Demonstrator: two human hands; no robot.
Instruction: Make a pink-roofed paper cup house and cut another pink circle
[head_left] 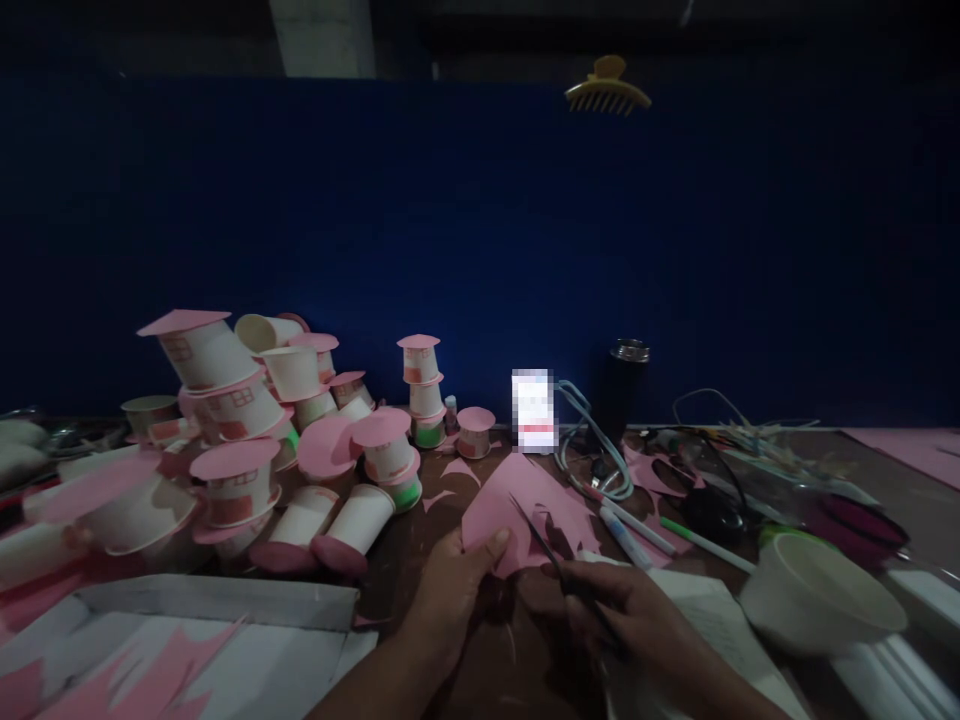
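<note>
A: Pink-topped paper cups (247, 440) crowd the surface's (420, 600) left side. And the hands?

B: The left hand (450, 590) pinches a pink paper sheet (517, 505) at centre; the right hand (637, 620) grips scissors (551, 555), blades in the sheet. A white bowl (817, 595) sits right.

Pretty dim room overall, with a big dark blue partition (450, 220) running along the far edge of the brown desk (885, 490) and taking up most of the view. A yellow hair claw clip (607, 88) sits on its top edge toward the right, and above it there's a pale pillar (322, 38) against darkness.
</note>
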